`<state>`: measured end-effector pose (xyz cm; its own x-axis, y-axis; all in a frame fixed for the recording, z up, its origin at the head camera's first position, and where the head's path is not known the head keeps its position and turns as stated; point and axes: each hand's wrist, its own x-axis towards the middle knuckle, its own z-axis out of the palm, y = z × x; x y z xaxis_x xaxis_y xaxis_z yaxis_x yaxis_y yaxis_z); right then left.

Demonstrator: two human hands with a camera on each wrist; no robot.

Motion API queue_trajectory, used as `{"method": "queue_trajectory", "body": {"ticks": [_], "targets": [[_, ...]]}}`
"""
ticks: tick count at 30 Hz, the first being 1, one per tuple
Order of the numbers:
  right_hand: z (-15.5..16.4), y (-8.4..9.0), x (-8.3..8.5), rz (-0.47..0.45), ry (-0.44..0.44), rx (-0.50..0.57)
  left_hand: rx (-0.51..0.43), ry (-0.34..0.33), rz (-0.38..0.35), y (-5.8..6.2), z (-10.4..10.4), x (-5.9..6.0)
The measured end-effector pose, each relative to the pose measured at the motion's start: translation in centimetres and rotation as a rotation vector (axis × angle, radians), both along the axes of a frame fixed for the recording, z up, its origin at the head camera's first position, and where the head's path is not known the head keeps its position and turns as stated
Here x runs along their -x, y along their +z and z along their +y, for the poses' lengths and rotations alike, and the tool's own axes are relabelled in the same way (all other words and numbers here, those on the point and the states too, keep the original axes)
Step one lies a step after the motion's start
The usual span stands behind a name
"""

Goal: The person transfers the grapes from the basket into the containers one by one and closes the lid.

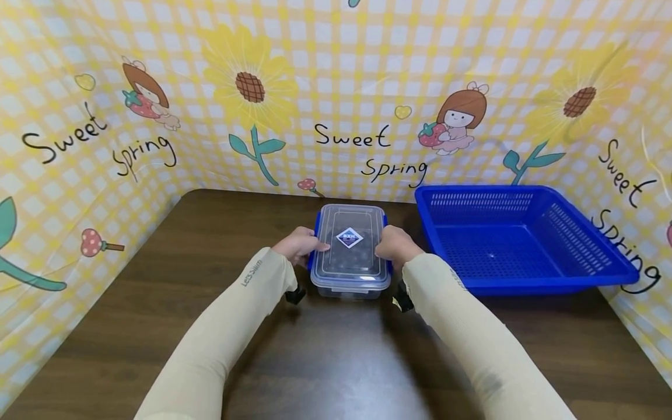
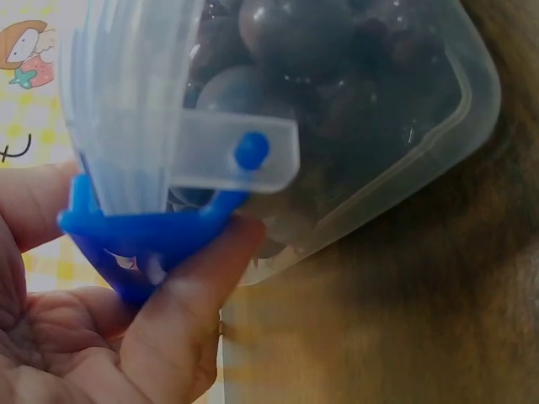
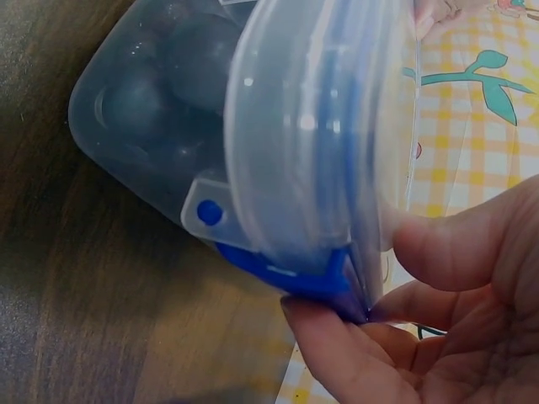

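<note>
1. The box (image 1: 350, 251) sits mid-table (image 1: 157, 303), with the basket (image 1: 525, 242) at its 3 o'clock, just beside.
2. The left hand (image 1: 299, 245) reaches in from 9 o'clock, its thumb and fingers (image 2: 194, 311) pinching the blue clip (image 2: 139, 236) (swung out from the box wall).
3. The right hand (image 1: 396, 245) mirrors it from 3 o'clock, pinching its clip (image 3: 286, 269).
4. Both forearms, in cream sleeves (image 1: 220, 332), angle inward.
5. Dark round fruit (image 2: 295, 34) fills the box.
</note>
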<state>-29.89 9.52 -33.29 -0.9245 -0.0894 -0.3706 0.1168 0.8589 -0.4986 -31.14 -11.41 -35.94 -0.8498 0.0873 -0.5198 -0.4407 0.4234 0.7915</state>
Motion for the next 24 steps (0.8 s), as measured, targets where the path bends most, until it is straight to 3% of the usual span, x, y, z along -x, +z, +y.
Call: {"method": "queue_trajectory", "body": {"ticks": [18,24], "targets": [[0.4,-0.6,0.2,-0.026,0.001,-0.025,0.065,-0.040,0.033,-0.5,1.0,-0.1],[0.2,-0.8,0.2,0.006,0.016,-0.044,0.054,-0.064,0.044,-0.3,0.7,0.0]]}}
